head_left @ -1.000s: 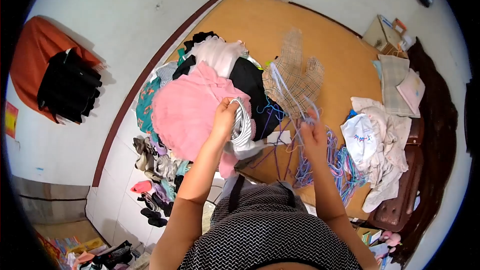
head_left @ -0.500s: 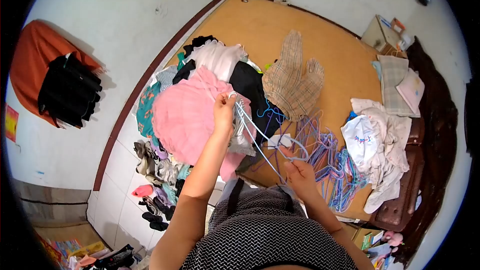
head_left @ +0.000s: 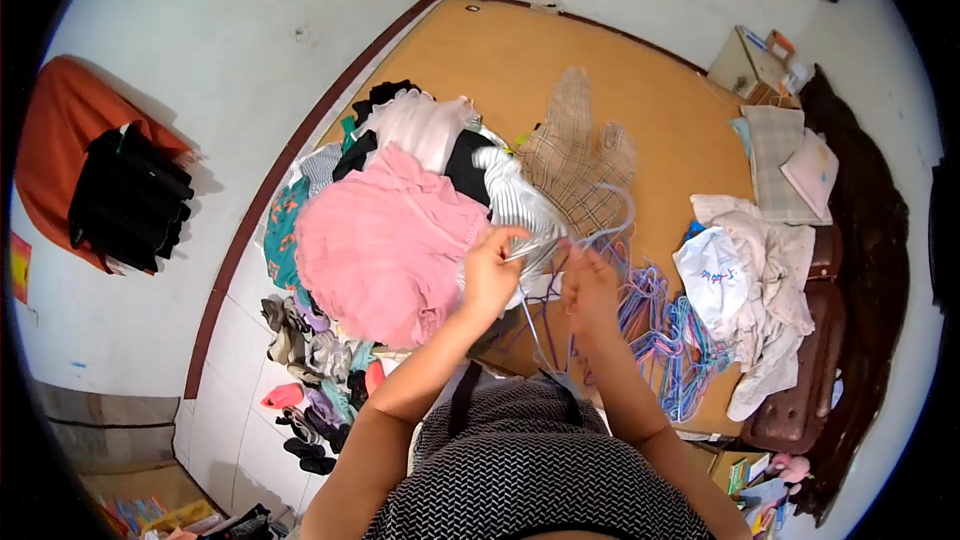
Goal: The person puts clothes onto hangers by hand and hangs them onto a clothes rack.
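My left hand (head_left: 492, 270) is closed on the edge of a grey-and-white striped garment (head_left: 520, 202), blurred by motion. Close beside it, my right hand (head_left: 588, 288) grips a pale blue clothes hanger (head_left: 628, 208), whose curved end sticks up above the fingers. The hanger's long thin bars run down between the hands toward my waist. Part of the garment lies over the hanger near my fingers; how far it goes on is hidden. Left of my left hand spreads a pink tulle dress (head_left: 385, 240). Beyond my right hand lie plaid trousers (head_left: 575, 165).
Many loose hangers (head_left: 680, 340) lie tangled on the bed (head_left: 665, 155) to my right. A pale cloth heap (head_left: 775, 280) and pillows (head_left: 775, 165) sit along the dark headboard (head_left: 860, 240). Shoes (head_left: 320, 380) cover the floor at left. A white dress (head_left: 420, 125) tops the clothes pile.
My left hand has moved right, bringing the striped garment up off the pile. The right hand has risen with the hanger, so both hands are now close together.
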Tool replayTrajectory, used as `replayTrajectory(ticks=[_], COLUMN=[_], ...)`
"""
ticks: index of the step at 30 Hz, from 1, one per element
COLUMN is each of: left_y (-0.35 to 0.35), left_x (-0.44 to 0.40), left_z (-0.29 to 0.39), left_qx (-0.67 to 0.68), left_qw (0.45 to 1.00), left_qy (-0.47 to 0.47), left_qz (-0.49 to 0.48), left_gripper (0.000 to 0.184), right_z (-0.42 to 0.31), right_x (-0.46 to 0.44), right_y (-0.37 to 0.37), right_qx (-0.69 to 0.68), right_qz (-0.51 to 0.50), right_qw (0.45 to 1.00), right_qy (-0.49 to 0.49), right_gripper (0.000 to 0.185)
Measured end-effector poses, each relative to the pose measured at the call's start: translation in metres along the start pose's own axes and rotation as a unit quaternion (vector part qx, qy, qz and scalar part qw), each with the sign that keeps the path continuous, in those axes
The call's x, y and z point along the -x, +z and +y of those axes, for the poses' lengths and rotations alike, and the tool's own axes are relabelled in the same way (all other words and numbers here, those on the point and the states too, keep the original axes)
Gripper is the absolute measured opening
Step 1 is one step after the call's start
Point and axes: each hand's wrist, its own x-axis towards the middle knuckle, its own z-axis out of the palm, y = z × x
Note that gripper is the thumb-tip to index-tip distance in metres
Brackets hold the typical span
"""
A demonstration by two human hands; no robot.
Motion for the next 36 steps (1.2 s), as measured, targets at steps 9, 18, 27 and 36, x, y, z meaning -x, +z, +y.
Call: replayTrajectory(ticks=[9, 18, 27, 36], left_y=[0.003, 0.028, 0.020, 0.031], left_x=[0.016, 0.040, 0.046, 0.037], left_z=[-0.046, -0.034, -0.063, -0.030], left_qx=[-0.270, 0.179, -0.173, -0.140], left_qw=[0.962, 0.935, 0.926, 0.932], left_qy=[0.012, -0.273, -0.216, -0.159], left_qz=[0.029, -0.142, -0.257, -0.293], left_gripper=[0.035, 0.025, 0.034, 0.033], right_z=[-0.073, -0.010, -0.036, -0.045], right_x=[-0.037, -0.082, -0.073, -0.056], right_y=[-0.001, -0.010, -0.047, -0.045], right_qx=[-0.193, -0.086, -0.162, -0.122], right_qz=[0.033, 0.089, 0.095, 0.154], right_qw=[0.972, 0.955, 0.954, 0.961], right_qy=[-0.131, -0.269, -0.236, -0.193], right_gripper=[0.032, 0.021, 0.030, 0.027])
